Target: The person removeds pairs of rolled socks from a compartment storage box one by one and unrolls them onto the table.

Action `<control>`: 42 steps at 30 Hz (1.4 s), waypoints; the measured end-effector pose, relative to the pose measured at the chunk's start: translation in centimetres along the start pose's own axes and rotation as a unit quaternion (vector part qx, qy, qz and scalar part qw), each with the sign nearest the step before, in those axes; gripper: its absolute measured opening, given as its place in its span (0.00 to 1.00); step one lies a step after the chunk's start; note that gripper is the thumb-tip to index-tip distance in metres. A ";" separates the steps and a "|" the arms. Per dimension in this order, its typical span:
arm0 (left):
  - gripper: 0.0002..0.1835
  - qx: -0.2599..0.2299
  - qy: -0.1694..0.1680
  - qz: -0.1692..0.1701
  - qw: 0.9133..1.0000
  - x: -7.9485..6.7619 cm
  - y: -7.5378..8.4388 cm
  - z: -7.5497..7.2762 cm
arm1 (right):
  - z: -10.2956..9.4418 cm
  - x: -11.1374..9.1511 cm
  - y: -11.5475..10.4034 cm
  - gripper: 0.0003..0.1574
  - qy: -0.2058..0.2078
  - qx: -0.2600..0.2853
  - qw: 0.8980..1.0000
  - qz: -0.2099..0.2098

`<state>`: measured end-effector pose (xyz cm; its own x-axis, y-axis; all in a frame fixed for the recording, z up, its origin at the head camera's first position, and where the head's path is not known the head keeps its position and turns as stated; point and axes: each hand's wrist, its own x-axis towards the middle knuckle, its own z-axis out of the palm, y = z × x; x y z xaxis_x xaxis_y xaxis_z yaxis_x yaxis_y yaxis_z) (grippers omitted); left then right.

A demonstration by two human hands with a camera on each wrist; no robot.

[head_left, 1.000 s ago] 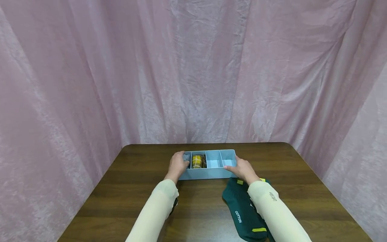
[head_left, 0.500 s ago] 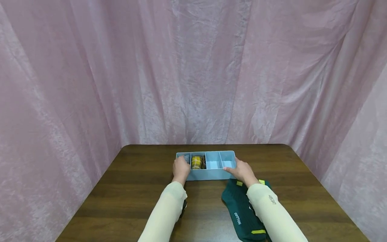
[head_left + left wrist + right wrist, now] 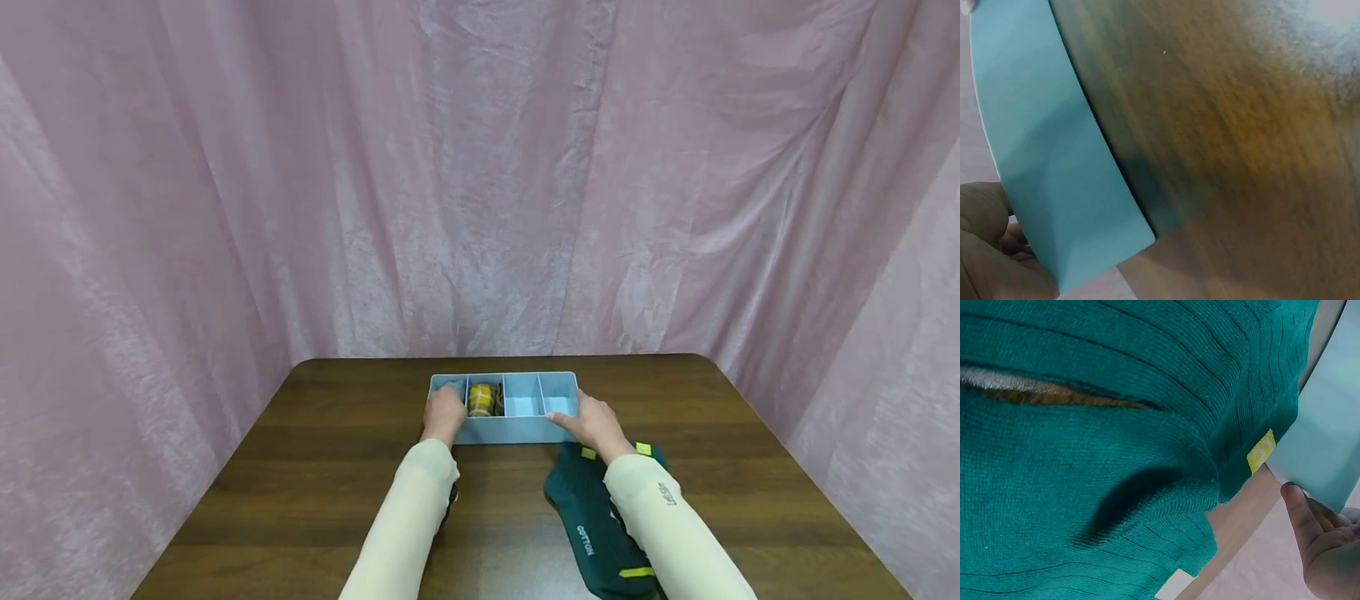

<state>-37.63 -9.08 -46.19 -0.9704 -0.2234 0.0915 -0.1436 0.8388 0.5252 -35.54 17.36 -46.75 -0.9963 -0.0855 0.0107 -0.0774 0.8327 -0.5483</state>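
A light blue divided box (image 3: 510,431) stands near the table's far edge. My left hand (image 3: 444,414) reaches into its leftmost compartment, with bent fingers beside a grey-blue rolled fabric (image 3: 456,387); the fingertips are hidden. In the left wrist view that hand (image 3: 988,244) lies at the box's rim. My right hand (image 3: 596,423) grips the box's right end, thumb on the front wall. A yellow plaid roll (image 3: 481,401), apparently a sock, sits in the second compartment with a dark brown piece (image 3: 498,400) beside it. The two right compartments hold nothing visible.
Dark green socks (image 3: 588,521) with yellow tabs lie flat on the wooden table (image 3: 300,500), partly under my right forearm and close to the box's front. A pink curtain (image 3: 450,167) hangs behind the table.
My left hand has moved from the box's left end into the leftmost compartment, its fingers now more bent. My right hand stays at the right end. The view has shifted slightly.
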 end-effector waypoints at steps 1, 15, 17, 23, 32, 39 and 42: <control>0.08 0.010 -0.007 0.004 1.000 0.1 0.1 -0.2 | 0.0 0.0 -0.1 0.56 0.000 0.002 1.000 0.001; 0.07 0.068 -0.060 0.014 0.996 0.7 -0.2 -1.7 | 0.1 -0.1 -1.2 0.55 0.001 -0.003 1.000 -0.009; 0.06 0.068 -0.064 0.018 0.995 0.7 -0.4 -1.9 | 0.1 -0.1 -1.4 0.54 0.000 -0.001 1.000 -0.008; 0.05 0.036 -0.055 0.015 0.998 0.6 -0.9 -2.1 | 0.0 -0.2 -1.7 0.55 -0.005 0.002 1.000 -0.006; 0.20 -0.088 0.008 0.016 0.996 0.4 -1.6 -1.4 | 0.0 -0.3 -1.6 0.55 -0.006 -0.003 1.000 -0.005; 0.07 -0.119 0.088 0.067 0.987 0.5 -2.1 -0.9 | 0.2 -0.5 -1.0 0.55 -0.005 -0.014 1.000 -0.007; 0.21 -0.139 0.097 0.075 0.983 0.7 -2.0 -1.4 | 0.1 -0.3 -0.8 0.55 0.002 -0.019 1.000 -0.012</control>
<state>-37.77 -11.61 -46.01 -0.9179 -0.2204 0.3300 0.0826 0.7074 0.7020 -35.13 16.69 -46.38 -0.9943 -0.1033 0.0264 -0.1020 0.8502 -0.5164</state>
